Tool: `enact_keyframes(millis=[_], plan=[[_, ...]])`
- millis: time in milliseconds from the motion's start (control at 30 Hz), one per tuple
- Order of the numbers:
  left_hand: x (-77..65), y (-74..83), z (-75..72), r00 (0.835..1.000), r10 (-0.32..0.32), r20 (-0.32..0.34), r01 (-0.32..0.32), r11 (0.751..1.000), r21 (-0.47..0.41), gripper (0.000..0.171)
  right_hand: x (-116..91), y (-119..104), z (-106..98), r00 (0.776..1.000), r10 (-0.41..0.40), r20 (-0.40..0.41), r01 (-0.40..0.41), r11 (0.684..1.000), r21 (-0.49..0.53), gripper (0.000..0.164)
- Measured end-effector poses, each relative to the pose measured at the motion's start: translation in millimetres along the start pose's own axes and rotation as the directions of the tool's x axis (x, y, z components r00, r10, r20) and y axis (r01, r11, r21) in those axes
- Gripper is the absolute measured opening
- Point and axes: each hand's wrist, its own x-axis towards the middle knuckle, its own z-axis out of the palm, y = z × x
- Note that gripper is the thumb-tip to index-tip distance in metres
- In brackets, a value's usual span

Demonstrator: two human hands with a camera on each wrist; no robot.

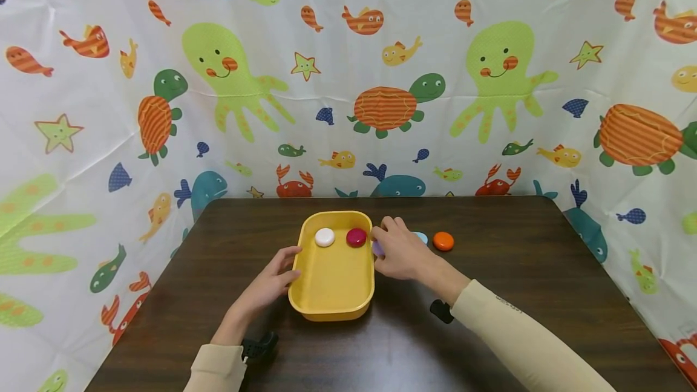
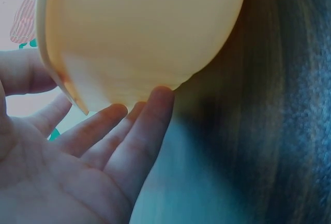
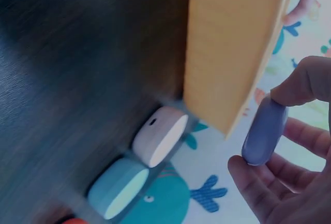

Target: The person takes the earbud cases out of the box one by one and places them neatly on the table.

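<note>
On the dark table is a yellow tray (image 1: 333, 286) with rounded corners, holding a white disc (image 1: 325, 237) and a dark red disc (image 1: 356, 237). My left hand (image 1: 272, 280) holds the tray's left side; in the left wrist view its fingertips (image 2: 161, 97) touch the outer wall. Just outside the right rim, my right hand (image 1: 400, 251) pinches a purple disc (image 3: 265, 131) between thumb and fingers, on edge and off the table. Near that hand lie a light blue disc (image 1: 420, 238) and a pale pink disc (image 3: 159, 131), the pink one hidden from the head view.
An orange disc (image 1: 443, 241) lies to the right of the blue one. Behind and beside the table hangs a white curtain (image 1: 337, 86) printed with sea animals. Black bands (image 1: 260, 345) show at both wrists, below the long beige sleeves (image 1: 517, 325).
</note>
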Motion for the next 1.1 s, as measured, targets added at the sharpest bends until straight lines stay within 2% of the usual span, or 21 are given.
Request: enact_keyframes(millis=[467,800,1100], plan=[[-2.4,1.5,0.5,1.000,0.005,0.008,-0.005,1.000,-0.020,0.056,-3,22,12,0.996,0.086,0.023,-0.087,0.996,0.033,0.041],[-2.0,0.2,0.7,1.000,-0.002,-0.001,0.002,1.000,-0.011,0.054,-4,28,26,0.996,0.067,0.051,-0.070,0.996,0.056,0.035],[-1.0,0.1,1.0,1.000,-0.005,-0.002,0.005,1.000,-0.010,0.053,-2,30,41,0.997,0.026,0.076,-0.026,1.000,0.011,0.036]])
